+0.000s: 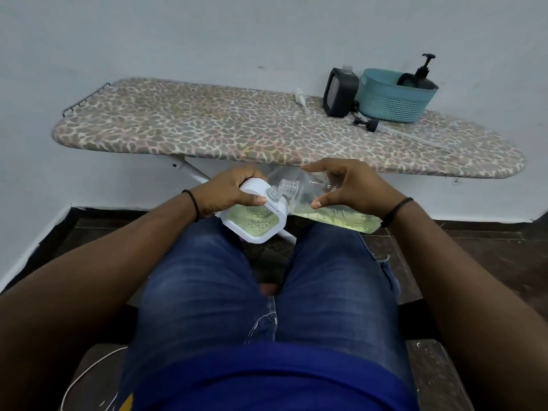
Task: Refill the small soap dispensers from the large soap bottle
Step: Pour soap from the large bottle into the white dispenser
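My left hand (234,189) grips a small white square dispenser (257,221) over my knees; its clear window shows yellow-green soap and its neck is uncapped. My right hand (348,185) holds the large clear soap bottle (332,212), tipped almost flat with its threaded mouth right at the dispenser's neck. Yellow-green soap lies along the bottle's lower side. A black square dispenser (339,93) stands on the ironing board (207,129) at the far right, beside a white pump head (301,96) and a black pump head (367,123).
A teal basket (391,105) at the board's right end holds a black pump bottle (422,72). The board stands against a pale wall. My jeans-clad legs fill the foreground, and a white cable (86,375) runs over the dark floor at lower left.
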